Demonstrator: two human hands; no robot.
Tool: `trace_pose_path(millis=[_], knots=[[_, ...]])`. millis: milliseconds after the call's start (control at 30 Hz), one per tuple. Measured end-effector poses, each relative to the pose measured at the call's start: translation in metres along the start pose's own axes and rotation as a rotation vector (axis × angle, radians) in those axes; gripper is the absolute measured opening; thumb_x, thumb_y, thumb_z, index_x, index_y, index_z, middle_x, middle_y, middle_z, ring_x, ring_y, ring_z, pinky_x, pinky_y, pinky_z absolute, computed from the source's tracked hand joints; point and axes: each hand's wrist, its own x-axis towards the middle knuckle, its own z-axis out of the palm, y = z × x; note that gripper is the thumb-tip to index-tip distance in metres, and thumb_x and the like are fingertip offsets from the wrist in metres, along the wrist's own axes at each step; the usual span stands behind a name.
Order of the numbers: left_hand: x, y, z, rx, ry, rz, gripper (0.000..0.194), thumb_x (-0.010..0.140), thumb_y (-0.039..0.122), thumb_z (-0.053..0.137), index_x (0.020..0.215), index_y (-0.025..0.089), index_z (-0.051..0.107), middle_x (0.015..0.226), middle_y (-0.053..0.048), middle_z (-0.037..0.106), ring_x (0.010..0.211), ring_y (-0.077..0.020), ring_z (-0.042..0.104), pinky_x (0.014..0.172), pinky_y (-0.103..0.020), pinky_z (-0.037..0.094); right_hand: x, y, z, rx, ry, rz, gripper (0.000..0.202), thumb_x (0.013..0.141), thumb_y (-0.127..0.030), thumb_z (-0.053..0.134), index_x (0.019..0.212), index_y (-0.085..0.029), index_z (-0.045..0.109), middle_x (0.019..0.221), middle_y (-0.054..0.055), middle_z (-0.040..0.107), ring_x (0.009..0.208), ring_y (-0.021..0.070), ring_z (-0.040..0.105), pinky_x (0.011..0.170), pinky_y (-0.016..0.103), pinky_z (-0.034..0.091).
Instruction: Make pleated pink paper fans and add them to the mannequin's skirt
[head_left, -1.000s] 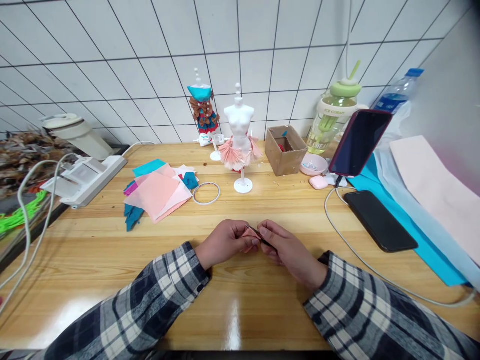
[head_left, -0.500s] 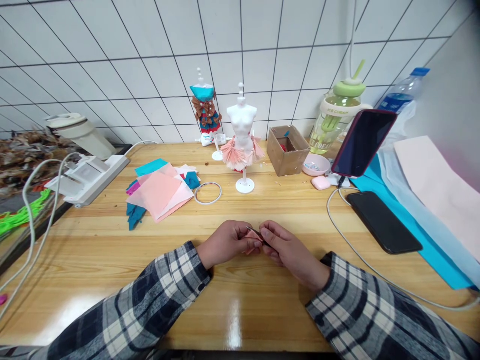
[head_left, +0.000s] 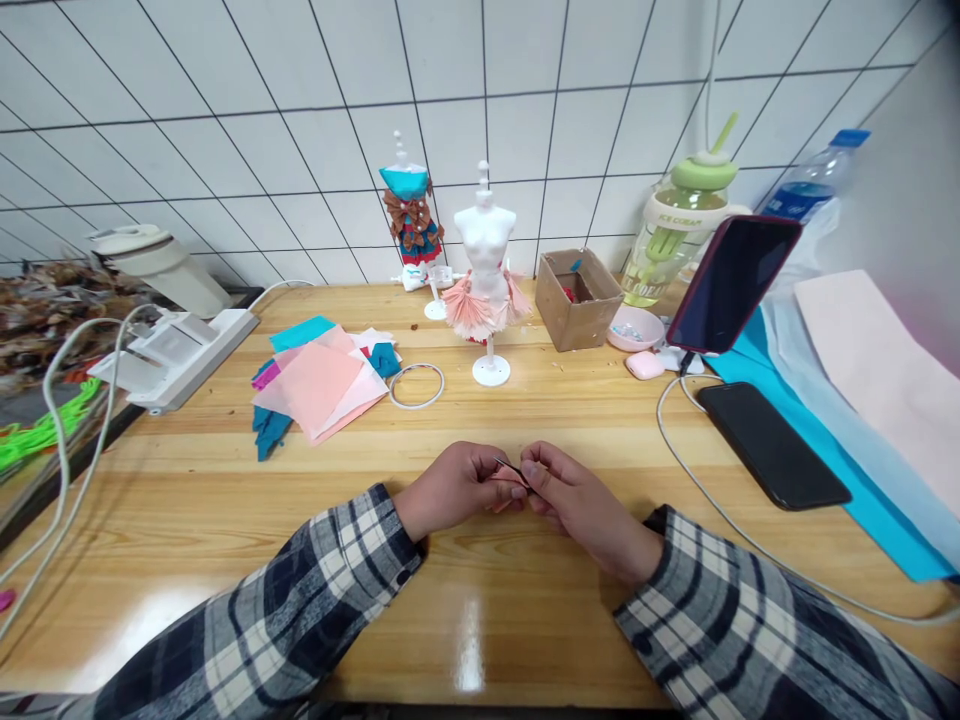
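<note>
Near the table's front middle, my left hand pinches a small piece of pink paper. My right hand is closed on thin dark tweezers, whose tips lie across the paper. The fingers of both hands nearly meet, and they partly hide the paper and tweezers. Behind them stands a white mannequin with a pleated pink skirt. Left of it, a white ring lies beside a pile of coloured paper sheets.
A dressed mannequin and a cardboard box stand near the wall. To the right are a pink dish, a propped phone, a flat black phone, a cable and large sheets. A power strip lies at left.
The hands stay almost in place. The tweezers have shifted slightly over the pink paper. The view has moved a little, so objects on the right appear slightly farther right.
</note>
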Motion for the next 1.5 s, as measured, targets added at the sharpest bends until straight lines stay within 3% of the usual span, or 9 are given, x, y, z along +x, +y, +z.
trace_pose_path(millis=[300, 633, 1067, 1300, 1400, 1500], knots=[[0.0005, -0.0051, -0.0007, 0.039, 0.006, 0.015, 0.026, 0.08, 0.036, 0.064, 0.068, 0.013, 0.059, 0.058, 0.003, 0.057, 0.054, -0.008, 0.049, 0.054, -0.02, 0.037, 0.0004, 0.0011, -0.0006, -0.025, 0.002, -0.009, 0.04, 0.082, -0.061, 0.053, 0.085, -0.023, 0.039, 0.059, -0.009, 0.041, 0.047, 0.0058, 0.025, 0.043, 0.021, 0.013], [-0.0037, -0.0022, -0.0019, 0.082, 0.105, 0.06, 0.025, 0.079, 0.034, 0.064, 0.066, 0.013, 0.061, 0.057, 0.004, 0.055, 0.054, -0.0073, 0.047, 0.052, -0.018, 0.036, 0.0005, -0.0003, -0.0039, 0.04, -0.07, 0.015, 0.041, 0.083, -0.062, 0.051, 0.086, -0.023, 0.038, 0.057, -0.009, 0.039, 0.046, 0.0056, 0.024, 0.041, 0.019, 0.011], [-0.0024, 0.0003, -0.0061, 0.034, 0.048, 0.006, 0.023, 0.079, 0.033, 0.065, 0.068, 0.013, 0.061, 0.058, 0.003, 0.057, 0.055, -0.0082, 0.048, 0.054, -0.019, 0.037, 0.0024, -0.0017, -0.0046, 0.055, -0.056, 0.013, 0.048, 0.078, -0.067, 0.054, 0.085, -0.023, 0.038, 0.056, -0.01, 0.037, 0.047, 0.0056, 0.024, 0.041, 0.019, 0.013], [-0.0023, -0.0011, -0.0069, -0.001, 0.044, -0.011, 0.023, 0.077, 0.034, 0.066, 0.07, 0.013, 0.062, 0.059, 0.002, 0.059, 0.055, -0.0095, 0.051, 0.054, -0.02, 0.039, 0.0023, 0.0034, -0.0062, 0.012, -0.052, 0.006, 0.043, 0.082, -0.065, 0.051, 0.086, -0.023, 0.039, 0.058, -0.009, 0.037, 0.046, 0.0059, 0.021, 0.041, 0.02, 0.011], [-0.0023, -0.0004, -0.007, 0.11, 0.0, 0.029, 0.02, 0.079, 0.033, 0.065, 0.074, 0.014, 0.066, 0.063, 0.0, 0.063, 0.059, -0.0108, 0.054, 0.057, -0.021, 0.041, 0.0018, 0.0028, -0.0069, 0.07, -0.023, 0.021, 0.041, 0.083, -0.062, 0.052, 0.086, -0.023, 0.039, 0.056, -0.009, 0.036, 0.045, 0.0058, 0.021, 0.041, 0.02, 0.011], [-0.0026, 0.0009, -0.0062, 0.338, -0.035, 0.154, 0.02, 0.079, 0.034, 0.067, 0.073, 0.016, 0.07, 0.068, -0.002, 0.066, 0.067, -0.0125, 0.057, 0.063, -0.021, 0.041, 0.0022, 0.0008, -0.0084, 0.151, 0.003, 0.056, 0.038, 0.085, -0.059, 0.052, 0.084, -0.023, 0.039, 0.054, -0.01, 0.034, 0.043, 0.0051, 0.017, 0.04, 0.02, 0.011]])
